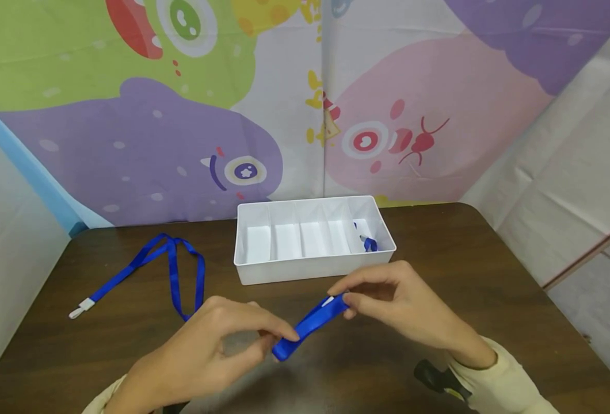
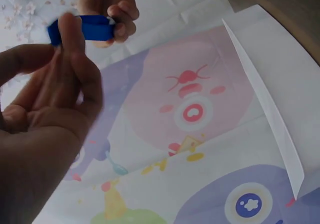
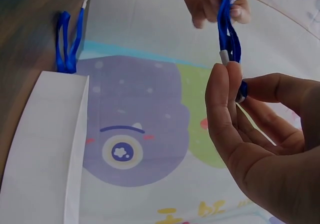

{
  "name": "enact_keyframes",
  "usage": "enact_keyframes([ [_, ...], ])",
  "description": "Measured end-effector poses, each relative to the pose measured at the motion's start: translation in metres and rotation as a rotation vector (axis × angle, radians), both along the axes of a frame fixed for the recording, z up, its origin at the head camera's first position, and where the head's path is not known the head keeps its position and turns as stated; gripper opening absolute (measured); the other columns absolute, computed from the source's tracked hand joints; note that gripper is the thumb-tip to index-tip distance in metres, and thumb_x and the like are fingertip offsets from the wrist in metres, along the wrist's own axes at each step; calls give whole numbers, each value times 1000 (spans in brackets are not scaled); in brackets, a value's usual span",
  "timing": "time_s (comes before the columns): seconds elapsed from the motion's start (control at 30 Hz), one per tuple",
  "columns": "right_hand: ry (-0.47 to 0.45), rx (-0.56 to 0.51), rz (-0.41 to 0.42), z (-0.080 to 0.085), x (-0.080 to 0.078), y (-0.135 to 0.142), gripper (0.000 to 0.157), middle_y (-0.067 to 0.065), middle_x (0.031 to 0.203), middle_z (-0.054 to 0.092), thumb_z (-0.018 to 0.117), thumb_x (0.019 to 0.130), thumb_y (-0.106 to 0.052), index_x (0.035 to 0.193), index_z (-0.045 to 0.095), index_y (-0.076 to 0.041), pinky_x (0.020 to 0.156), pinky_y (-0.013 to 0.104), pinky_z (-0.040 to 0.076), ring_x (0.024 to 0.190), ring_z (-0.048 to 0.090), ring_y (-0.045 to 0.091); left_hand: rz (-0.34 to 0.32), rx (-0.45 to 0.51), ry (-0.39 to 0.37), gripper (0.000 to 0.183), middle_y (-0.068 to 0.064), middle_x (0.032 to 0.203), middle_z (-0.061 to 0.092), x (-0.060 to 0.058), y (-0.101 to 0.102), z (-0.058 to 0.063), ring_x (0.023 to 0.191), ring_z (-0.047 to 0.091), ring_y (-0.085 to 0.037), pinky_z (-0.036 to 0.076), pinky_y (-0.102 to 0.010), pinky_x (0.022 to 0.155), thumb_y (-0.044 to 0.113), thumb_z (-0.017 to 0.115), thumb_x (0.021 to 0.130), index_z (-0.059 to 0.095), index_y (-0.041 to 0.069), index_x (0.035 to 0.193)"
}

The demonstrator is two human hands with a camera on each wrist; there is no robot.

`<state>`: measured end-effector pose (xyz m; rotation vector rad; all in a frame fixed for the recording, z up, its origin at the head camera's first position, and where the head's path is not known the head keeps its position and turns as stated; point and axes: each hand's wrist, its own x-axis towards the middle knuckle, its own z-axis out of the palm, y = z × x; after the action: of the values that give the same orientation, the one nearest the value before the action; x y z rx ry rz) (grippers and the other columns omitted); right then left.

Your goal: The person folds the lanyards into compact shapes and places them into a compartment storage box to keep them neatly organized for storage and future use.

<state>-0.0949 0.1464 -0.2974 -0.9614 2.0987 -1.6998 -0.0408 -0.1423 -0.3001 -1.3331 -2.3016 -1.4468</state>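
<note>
Between both hands a blue lanyard point(image 1: 316, 322) is folded into a short flat bundle, slanting up to the right in the head view. My left hand point(image 1: 206, 345) pinches its lower end between thumb and fingers. The upper end is pinched by my right hand point(image 1: 403, 305), where a small white piece of the lanyard shows by the fingertips. In the right wrist view the folded strap point(image 3: 230, 31) shows as several layers. A second blue lanyard point(image 1: 172, 264) lies loosely looped on the table at the left, its white clip point(image 1: 82, 307) toward the front left.
Behind the hands stands a white divided box point(image 1: 305, 271) with several compartments in a row. Its rightmost compartment holds a blue strap piece point(image 1: 369, 244). A brown table point(image 1: 471, 259) lies beneath, and a cartoon-printed sheet point(image 1: 180, 132) hangs behind it.
</note>
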Motion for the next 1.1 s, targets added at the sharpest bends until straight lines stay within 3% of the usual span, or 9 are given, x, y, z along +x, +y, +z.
enact_keyframes([
  [0.13, 7, 18, 13, 0, 0, 0, 19, 5, 97, 74, 66, 94, 0, 110, 74, -6, 71, 37, 60, 76, 72, 28, -83, 40, 40, 39, 4, 97, 74, -1, 0, -1, 83, 67, -4, 55, -19, 71, -15, 62, 83, 72, 11, 111],
  [0.37, 34, 32, 61, -3, -2, -1, 17, 8, 87, 72, 63, 96, -2, 108, 74, -7, 67, 32, 57, 73, 68, 20, -93, 90, 161, 21, 3, 100, 70, -3, 6, -4, 90, 65, -6, 53, -18, 76, -2, 71, 89, 72, 12, 105],
  [0.43, 30, 32, 77, -4, -2, -2, 17, 10, 85, 72, 63, 96, -2, 108, 74, -7, 65, 32, 57, 73, 68, 17, -104, 90, 182, 17, 0, 108, 67, -3, 8, -3, 100, 63, -13, 53, -23, 83, 2, 71, 91, 72, 13, 103],
  [0.57, 26, 43, 100, -5, -1, -4, 16, 12, 85, 72, 64, 96, -3, 108, 74, -6, 64, 32, 57, 73, 68, 15, -158, 40, 129, 17, -2, 124, 66, 0, 9, -2, 118, 59, -19, 51, -32, 95, 2, 68, 93, 69, 16, 102],
  [0.63, 25, 45, 101, -6, 1, -5, 15, 11, 86, 72, 65, 95, -3, 107, 74, -4, 64, 32, 58, 73, 68, 16, -174, 7, 81, 18, 0, 126, 67, 2, 9, -2, 120, 60, -18, 51, -33, 95, 1, 66, 94, 67, 16, 105],
  [0.73, 24, 47, 94, -7, 3, -7, 15, 7, 90, 74, 66, 95, -3, 106, 74, -4, 64, 33, 59, 72, 70, 17, -147, -20, 44, 20, 4, 118, 70, 4, 8, -4, 109, 63, -11, 53, -28, 88, 2, 65, 95, 66, 17, 109],
  [0.87, 43, 29, 88, -9, 7, -11, 15, 4, 95, 75, 67, 95, -4, 107, 75, -5, 65, 35, 59, 73, 71, 17, -69, -12, 97, 20, 7, 110, 71, 3, 9, -6, 97, 62, -5, 51, -22, 81, 4, 65, 96, 66, 19, 110],
  [1.1, 22, -77, 76, -12, 15, -19, 16, 9, 100, 74, 65, 95, 0, 109, 73, -3, 71, 42, 60, 80, 73, 24, 41, 29, 162, 19, 7, 105, 67, 2, 15, -7, 94, 63, -5, 52, -18, 79, 3, 65, 96, 70, 15, 109],
])
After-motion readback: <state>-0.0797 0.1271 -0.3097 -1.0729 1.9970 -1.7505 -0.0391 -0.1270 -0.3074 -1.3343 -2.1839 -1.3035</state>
